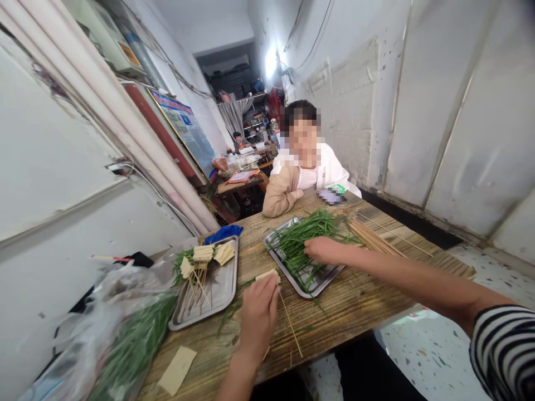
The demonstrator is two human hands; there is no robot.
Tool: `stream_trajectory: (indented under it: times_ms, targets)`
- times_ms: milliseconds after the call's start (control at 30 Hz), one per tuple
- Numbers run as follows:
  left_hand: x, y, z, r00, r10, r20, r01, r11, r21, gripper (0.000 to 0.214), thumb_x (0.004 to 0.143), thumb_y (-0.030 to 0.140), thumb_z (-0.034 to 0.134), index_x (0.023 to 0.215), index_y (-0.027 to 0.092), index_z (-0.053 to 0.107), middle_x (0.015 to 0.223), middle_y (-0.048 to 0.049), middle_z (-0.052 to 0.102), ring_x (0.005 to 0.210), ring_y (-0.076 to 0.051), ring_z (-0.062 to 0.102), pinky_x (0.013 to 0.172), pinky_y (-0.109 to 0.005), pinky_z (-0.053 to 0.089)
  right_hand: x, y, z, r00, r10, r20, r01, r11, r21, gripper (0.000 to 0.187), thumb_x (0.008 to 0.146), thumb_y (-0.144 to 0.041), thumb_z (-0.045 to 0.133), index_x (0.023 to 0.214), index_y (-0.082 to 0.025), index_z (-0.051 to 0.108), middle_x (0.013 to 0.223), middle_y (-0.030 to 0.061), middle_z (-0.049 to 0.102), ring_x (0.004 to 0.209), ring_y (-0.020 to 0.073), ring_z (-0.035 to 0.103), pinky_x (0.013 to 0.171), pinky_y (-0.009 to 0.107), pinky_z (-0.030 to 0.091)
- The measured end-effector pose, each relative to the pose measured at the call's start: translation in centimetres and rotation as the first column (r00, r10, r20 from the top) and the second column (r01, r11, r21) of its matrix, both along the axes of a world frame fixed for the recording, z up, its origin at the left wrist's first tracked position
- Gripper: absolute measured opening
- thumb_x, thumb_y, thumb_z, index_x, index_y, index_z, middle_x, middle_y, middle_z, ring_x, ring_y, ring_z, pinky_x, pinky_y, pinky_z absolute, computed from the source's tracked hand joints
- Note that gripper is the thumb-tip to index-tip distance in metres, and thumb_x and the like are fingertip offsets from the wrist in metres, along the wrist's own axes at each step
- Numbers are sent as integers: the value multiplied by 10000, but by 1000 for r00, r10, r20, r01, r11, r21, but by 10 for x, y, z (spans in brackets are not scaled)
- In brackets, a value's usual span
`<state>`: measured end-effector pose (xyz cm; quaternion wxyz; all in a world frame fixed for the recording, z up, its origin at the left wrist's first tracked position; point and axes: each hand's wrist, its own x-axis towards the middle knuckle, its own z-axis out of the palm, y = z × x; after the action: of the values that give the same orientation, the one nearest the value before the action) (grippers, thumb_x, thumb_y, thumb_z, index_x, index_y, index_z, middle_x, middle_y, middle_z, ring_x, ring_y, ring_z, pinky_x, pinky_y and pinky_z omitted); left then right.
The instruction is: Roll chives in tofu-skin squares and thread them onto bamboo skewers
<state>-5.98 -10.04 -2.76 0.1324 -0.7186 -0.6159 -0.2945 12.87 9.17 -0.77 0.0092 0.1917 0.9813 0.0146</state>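
Note:
My left hand [259,309] is closed on a pale tofu-skin roll [266,274] above the wooden table, with green ends poking out on its left. A thin skewer [291,323] slants down from the roll toward the table's near edge. Farther right, my right hand [324,250] has its fingers bunched in a heap of green chives [307,231], pinching some. The chives fill a metal tray [311,292]. In another metal tray [228,292] to the left lie finished tofu-skin skewers [203,254]. One flat tofu-skin sheet [178,370] rests near the front left edge.
Several bare skewers [374,236] lie on the table's right. Plastic bags with more greens [134,340] crowd the left side. Across the wooden table [355,303] sits a person [288,184], an arm on the tabletop beside a phone [332,196].

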Motion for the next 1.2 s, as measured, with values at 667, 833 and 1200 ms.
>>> stream_trajectory:
  times_ms: [667,833,1200]
  targets:
    - [35,107,46,956,51,288,63,927,-371,209,803,177,532,842,173,737,746,-27,724,680,-146,627,672,-251,457,17,11,-7,978,-208,-17,204,968,-144,218,835,-255,558,988,-179,694,946,105,700,906,210,638,711,239,421]
    - [5,96,80,954,123,274,4,906,-423,224,813,248,529,856,169,734,586,16,657,491,-115,547,545,-226,408,39,26,-11,965,-254,66,261,954,-144,279,773,-235,628,1026,-136,689,970,125,691,901,223,638,710,245,430]
    - [29,90,94,972,-63,228,156,895,-417,220,806,210,521,847,180,736,540,21,592,535,-111,509,569,-215,362,-1,-14,55,978,-105,-180,71,981,-183,281,796,-356,637,994,-167,699,837,66,695,808,194,629,637,225,392]
